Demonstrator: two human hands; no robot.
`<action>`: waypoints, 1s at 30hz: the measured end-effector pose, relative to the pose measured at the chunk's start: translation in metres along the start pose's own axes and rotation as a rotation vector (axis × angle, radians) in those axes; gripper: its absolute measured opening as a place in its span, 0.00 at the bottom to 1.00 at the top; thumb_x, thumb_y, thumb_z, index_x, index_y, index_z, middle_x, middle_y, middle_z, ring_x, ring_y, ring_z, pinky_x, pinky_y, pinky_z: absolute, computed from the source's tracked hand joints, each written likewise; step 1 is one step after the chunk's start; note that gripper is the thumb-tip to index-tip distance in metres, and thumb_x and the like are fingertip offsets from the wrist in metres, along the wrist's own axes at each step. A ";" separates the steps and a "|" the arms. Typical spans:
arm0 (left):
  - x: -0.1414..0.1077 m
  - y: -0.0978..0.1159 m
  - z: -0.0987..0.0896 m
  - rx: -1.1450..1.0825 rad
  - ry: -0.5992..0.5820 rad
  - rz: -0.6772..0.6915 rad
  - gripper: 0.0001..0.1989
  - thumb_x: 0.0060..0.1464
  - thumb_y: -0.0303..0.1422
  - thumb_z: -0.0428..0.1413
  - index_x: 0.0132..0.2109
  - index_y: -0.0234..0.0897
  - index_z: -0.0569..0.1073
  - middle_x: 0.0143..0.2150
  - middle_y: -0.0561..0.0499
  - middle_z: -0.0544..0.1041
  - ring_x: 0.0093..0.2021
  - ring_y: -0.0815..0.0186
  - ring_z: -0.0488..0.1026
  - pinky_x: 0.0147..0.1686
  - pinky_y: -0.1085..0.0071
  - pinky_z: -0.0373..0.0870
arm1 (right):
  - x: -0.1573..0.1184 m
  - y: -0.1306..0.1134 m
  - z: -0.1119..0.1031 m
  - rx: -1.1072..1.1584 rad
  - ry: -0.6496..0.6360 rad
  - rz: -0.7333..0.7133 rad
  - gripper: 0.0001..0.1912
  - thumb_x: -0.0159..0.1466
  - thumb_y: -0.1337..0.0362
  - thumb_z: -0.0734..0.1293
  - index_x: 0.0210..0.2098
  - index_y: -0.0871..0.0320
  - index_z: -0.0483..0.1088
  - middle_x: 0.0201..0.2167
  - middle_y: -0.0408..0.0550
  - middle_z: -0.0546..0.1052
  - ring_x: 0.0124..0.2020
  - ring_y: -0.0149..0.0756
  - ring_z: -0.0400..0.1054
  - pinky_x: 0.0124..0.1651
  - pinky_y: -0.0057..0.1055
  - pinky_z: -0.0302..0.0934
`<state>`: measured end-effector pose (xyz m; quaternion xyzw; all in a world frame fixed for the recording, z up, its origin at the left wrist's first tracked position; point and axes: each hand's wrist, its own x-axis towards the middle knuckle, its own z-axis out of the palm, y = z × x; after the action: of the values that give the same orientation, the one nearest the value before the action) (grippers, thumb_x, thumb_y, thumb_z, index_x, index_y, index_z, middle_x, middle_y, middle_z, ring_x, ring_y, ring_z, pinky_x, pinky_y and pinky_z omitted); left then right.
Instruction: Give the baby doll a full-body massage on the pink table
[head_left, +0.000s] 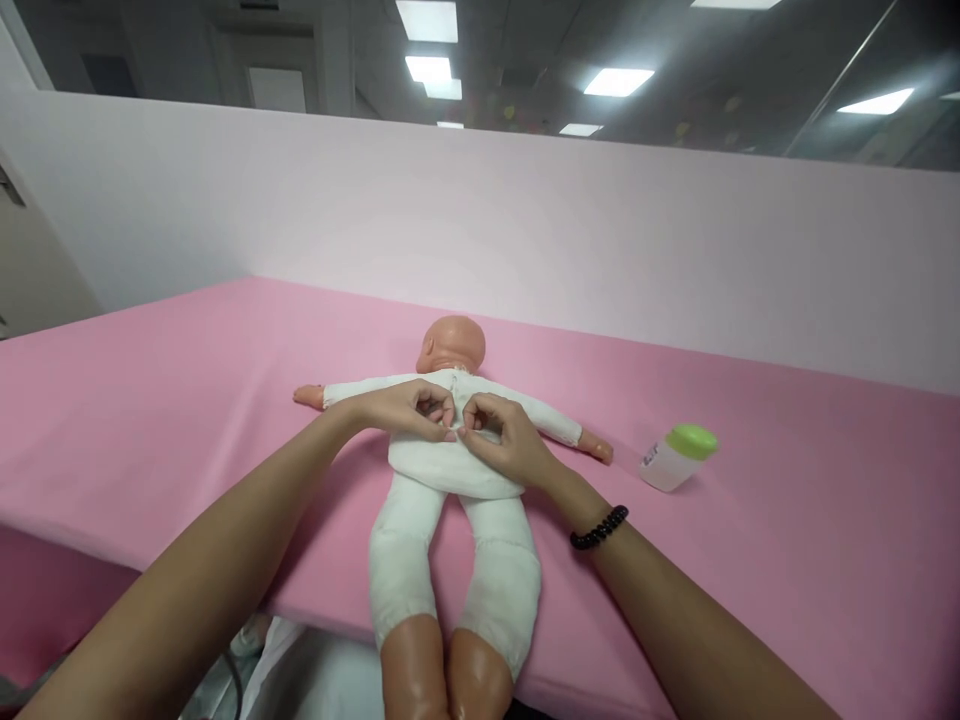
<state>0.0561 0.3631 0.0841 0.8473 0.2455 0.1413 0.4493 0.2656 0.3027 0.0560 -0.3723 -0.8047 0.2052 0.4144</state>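
Note:
A baby doll (456,485) with a white cloth body lies stretched out on the pink surface, its bald head (459,342) at the far end and its arms spread wide. The back of the head faces up. Over the middle of its back, my left hand (420,408) is closed, thumb and fingers pinching the white cloth near the centre seam. My right hand (504,432) pinches the cloth just beside it, with a black beaded bracelet (600,528) on the wrist. The two sets of fingertips almost meet. What exactly lies between them is too small to make out.
To the right of the doll, a clear bottle with a green lid (679,457) is on the pink padded table (787,530). A white wall (480,220) with dark glass above runs behind. The doll's lower legs (414,665) reach past the table's front edge.

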 end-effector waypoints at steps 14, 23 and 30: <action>0.002 -0.004 -0.004 0.013 -0.069 0.061 0.10 0.49 0.39 0.64 0.35 0.37 0.77 0.33 0.53 0.67 0.36 0.69 0.64 0.38 0.70 0.61 | -0.001 -0.003 -0.002 0.192 -0.097 0.060 0.10 0.60 0.64 0.67 0.25 0.58 0.64 0.23 0.41 0.64 0.26 0.29 0.55 0.31 0.28 0.51; 0.001 0.000 -0.006 0.026 -0.173 0.060 0.10 0.47 0.39 0.67 0.35 0.41 0.80 0.40 0.52 0.76 0.46 0.64 0.70 0.50 0.68 0.64 | 0.003 -0.009 -0.016 0.173 -0.378 0.151 0.05 0.58 0.64 0.72 0.29 0.58 0.72 0.29 0.42 0.71 0.32 0.31 0.61 0.36 0.29 0.55; 0.001 0.003 -0.006 0.043 -0.142 0.058 0.13 0.43 0.41 0.68 0.34 0.40 0.78 0.36 0.53 0.75 0.39 0.67 0.70 0.42 0.70 0.65 | 0.004 -0.005 -0.017 0.272 -0.364 0.173 0.10 0.56 0.59 0.74 0.30 0.57 0.72 0.31 0.43 0.73 0.35 0.33 0.65 0.39 0.30 0.59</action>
<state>0.0554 0.3662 0.0898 0.8713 0.1914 0.0884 0.4431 0.2762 0.3029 0.0709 -0.3375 -0.7961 0.4102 0.2900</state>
